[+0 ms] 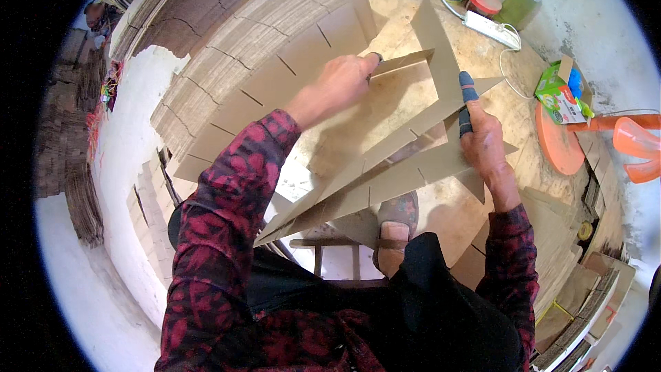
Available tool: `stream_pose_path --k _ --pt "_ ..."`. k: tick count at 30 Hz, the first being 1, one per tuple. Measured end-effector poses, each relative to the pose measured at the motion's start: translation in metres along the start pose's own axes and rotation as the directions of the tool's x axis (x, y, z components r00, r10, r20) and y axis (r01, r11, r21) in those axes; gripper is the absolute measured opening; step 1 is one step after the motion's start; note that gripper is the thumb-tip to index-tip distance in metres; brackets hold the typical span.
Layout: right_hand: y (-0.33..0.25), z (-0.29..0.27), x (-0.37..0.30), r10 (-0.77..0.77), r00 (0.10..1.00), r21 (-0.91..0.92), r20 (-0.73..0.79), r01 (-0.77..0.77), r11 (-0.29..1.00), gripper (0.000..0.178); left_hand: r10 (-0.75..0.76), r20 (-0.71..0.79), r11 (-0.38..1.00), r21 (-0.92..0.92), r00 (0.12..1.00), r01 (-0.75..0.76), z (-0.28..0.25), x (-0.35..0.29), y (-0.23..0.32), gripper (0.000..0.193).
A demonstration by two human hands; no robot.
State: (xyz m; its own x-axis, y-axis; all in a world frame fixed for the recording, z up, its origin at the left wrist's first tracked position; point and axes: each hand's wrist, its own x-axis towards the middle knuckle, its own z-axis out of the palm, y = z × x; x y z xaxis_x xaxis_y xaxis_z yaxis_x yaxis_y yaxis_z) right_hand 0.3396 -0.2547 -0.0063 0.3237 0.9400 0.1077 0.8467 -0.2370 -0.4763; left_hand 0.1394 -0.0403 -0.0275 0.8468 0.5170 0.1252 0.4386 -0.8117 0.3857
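My left hand (pixel 337 86) is closed on the end of a narrow cardboard strip (pixel 406 63), just right of the tall stack. That strip's far end meets an upright cardboard piece (pixel 442 52). On the right, my right hand (pixel 484 141), with dark covers on its thumb and a finger, grips slotted cardboard strips. Two long ones, an upper strip (pixel 372 151) and a lower strip (pixel 394 180), fan out from it and converge toward the lower left. Short slots are cut along their edges. Where the pieces cross near my right hand, the joint is partly hidden.
Slotted cardboard sheets form a long stack (pixel 275 34) at the upper left. A white power strip (pixel 490 29), a green jar (pixel 525 1), a green box (pixel 559 93) and an orange fan (pixel 637 148) stand at the right. My sandalled foot (pixel 396 234) is below the strips.
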Motion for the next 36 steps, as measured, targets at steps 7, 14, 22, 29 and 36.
stream_pose_path --k 7,14,22,29,36 --pt "-0.024 -0.004 -0.004 -0.037 0.993 0.112 0.11 0.024 0.993 0.076 -0.061 -0.012 0.998 -0.018 0.998 0.061 0.0 0.019 0.005 0.018" --pt "0.013 0.041 0.014 -0.148 0.985 0.06 0.083 0.144 0.988 0.066 -0.078 0.053 0.995 -0.056 0.996 0.081 0.003 0.028 0.014 0.018" --pt "0.039 0.023 0.043 -0.172 0.956 -0.151 0.236 0.211 0.966 0.044 0.455 0.243 0.89 -0.155 0.857 -0.428 -0.034 -0.091 0.061 0.042" --pt "0.082 -0.061 0.107 -0.111 0.993 -0.688 0.043 0.11 0.717 0.032 0.045 0.353 0.987 0.13 0.934 -0.097 -0.047 -0.191 0.045 0.048" --pt "0.075 -0.075 -0.057 0.064 0.996 -0.538 0.056 -0.024 0.843 0.025 -0.111 0.297 0.992 -0.031 0.948 0.126 -0.051 -0.227 0.05 0.054"
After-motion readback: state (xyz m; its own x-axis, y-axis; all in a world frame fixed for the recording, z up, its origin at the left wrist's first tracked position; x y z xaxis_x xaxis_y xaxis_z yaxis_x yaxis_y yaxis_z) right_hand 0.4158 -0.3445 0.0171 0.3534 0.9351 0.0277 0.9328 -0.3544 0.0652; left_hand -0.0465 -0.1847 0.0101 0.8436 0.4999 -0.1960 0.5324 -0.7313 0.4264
